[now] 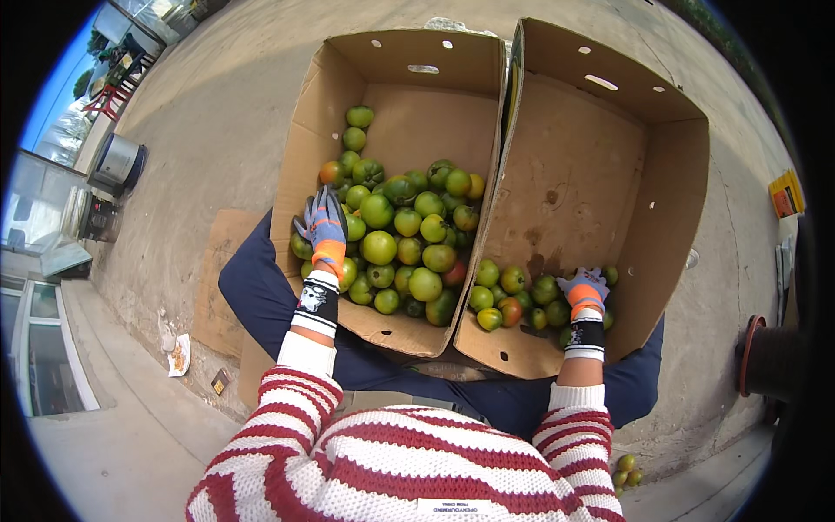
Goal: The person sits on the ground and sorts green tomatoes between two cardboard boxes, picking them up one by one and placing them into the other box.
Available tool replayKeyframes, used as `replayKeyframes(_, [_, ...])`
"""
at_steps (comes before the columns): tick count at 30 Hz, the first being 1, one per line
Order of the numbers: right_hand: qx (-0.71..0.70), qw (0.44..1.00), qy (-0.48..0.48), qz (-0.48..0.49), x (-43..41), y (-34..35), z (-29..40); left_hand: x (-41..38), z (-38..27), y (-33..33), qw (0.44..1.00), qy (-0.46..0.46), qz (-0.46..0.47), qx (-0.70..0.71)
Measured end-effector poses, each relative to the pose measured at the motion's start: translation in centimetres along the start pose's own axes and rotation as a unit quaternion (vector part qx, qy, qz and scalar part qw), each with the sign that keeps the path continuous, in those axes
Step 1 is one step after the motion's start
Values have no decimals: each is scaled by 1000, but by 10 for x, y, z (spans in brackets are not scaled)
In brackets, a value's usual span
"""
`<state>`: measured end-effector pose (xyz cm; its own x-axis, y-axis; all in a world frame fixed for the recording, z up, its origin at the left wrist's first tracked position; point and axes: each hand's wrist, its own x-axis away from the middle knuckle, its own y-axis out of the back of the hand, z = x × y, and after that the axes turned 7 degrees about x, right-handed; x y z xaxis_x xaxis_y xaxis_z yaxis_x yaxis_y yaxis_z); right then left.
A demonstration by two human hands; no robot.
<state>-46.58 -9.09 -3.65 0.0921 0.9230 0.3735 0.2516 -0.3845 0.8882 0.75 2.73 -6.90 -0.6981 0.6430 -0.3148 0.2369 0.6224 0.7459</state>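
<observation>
Two open cardboard boxes stand side by side before me. The left cardboard box (424, 104) holds a heap of mostly green tomatoes (378, 248), some turning orange or red. My left hand (324, 225), in a grey and orange work glove, rests on the tomatoes along that box's left wall; whether it grips one is hidden. In the right cardboard box (567, 156), a smaller group of tomatoes (512, 279) lies at the near end. My right hand (584, 289), gloved too, reaches among them at the right; its fingertips touch fruit, and any grip is hidden.
Flattened cardboard (222, 280) lies on the concrete at the left. A few tomatoes (626, 463) are on the ground at lower right. A dark pot with a reddish rim (753, 355) stands at right, a yellow package (787, 194) beyond, a metal container (119, 158) at upper left.
</observation>
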Motion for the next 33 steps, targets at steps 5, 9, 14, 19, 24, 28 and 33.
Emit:
replayKeyframes(5, [-88, 994, 32, 59, -16, -5, 3, -8, 28, -1, 961, -76, -98, 248])
replayKeyframes(9, [-203, 979, 24, 0, -31, -22, -25, 0, -65, 30, 997, -74, -18, 19])
replayKeyframes(14, [-694, 693, 178, 80, -15, 26, -9, 38, -189, 69, 905, -275, 72, 317])
replayKeyframes(19, [-808, 465, 336, 136, 69, 99, 38, 79, -254, 62, 825, -441, 188, 300])
replayKeyframes(24, [-885, 77, 314, 335, 85, 72, 48, 86, -281, 44, 829, -449, 134, 306])
replayKeyframes(28, [-634, 571, 508, -119, 93, 82, 49, 76, -268, 60, 845, -430, 154, 278])
replayKeyframes(33, [-745, 496, 406, 184, 86, 106, 46, 52, -231, 61, 862, -220, 129, 439])
